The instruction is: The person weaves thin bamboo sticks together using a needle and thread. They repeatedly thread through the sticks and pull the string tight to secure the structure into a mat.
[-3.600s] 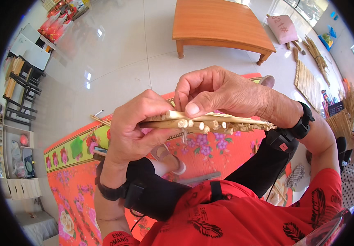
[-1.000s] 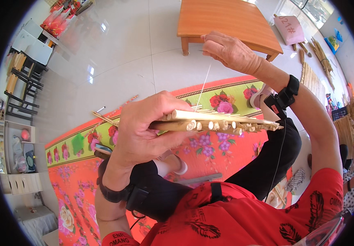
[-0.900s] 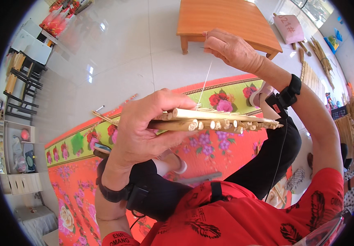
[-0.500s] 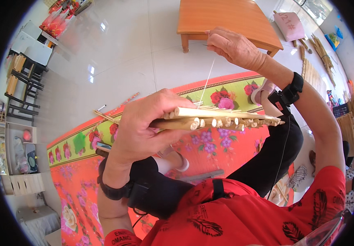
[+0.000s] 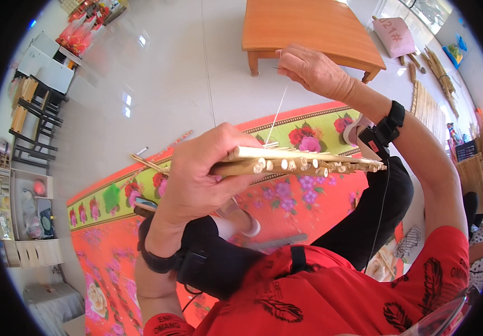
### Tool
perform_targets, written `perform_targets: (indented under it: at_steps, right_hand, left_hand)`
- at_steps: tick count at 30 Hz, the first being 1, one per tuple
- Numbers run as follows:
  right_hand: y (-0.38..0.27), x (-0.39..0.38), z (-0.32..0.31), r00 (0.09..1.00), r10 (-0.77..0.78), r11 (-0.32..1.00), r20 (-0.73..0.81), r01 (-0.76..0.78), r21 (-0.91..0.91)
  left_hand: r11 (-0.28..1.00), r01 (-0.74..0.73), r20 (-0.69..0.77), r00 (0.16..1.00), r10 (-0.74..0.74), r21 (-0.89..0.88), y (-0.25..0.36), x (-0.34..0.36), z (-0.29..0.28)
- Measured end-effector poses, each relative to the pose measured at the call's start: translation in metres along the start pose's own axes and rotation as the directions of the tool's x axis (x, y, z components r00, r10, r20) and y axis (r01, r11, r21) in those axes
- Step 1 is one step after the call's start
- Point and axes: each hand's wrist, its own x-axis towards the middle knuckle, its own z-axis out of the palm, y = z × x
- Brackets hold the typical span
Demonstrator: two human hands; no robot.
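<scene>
My left hand (image 5: 205, 162) is closed round one end of a flat row of pale plant stalks (image 5: 294, 153), their cut ends facing me. The row stretches off to the right, over my knees. From its upper side near my left hand, a taut white thread (image 5: 278, 112) runs up to my right hand (image 5: 314, 73). That hand is raised beyond the row, its fingers pinched on the thread. A thin dark tip, perhaps a needle, pokes out at the fingertips.
A low wooden table (image 5: 308, 25) stands ahead on the tiled floor. Beneath me lies a red floral mat (image 5: 107, 263), with loose sticks (image 5: 147, 162) at its far edge. Dried stalk bundles (image 5: 440, 73) lie at right; shelves (image 5: 34, 224) and folded stools (image 5: 34, 112) stand at left.
My right hand has come slightly lower and to the left, still pinching the taut thread. The stalk row has shifted a little left in view, with my left hand keeping its hold.
</scene>
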Motion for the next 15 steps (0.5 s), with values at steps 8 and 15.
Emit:
perform_targets:
  at_steps: [8, 15]
  right_hand:
    - [-0.034, -0.005, -0.024, 0.879, 0.468, 0.693, 0.091, -0.428, 0.58]
    - [-0.08, -0.011, -0.055, 0.915, 0.352, 0.436, 0.196, -0.346, 0.831]
  left_hand:
    - [0.976, -0.118, 0.151, 0.978, 0.147, -0.185, -0.003, -0.012, -0.006]
    - [0.983, -0.159, 0.03, 0.986, 0.163, -0.096, 0.027, -0.044, 0.02]
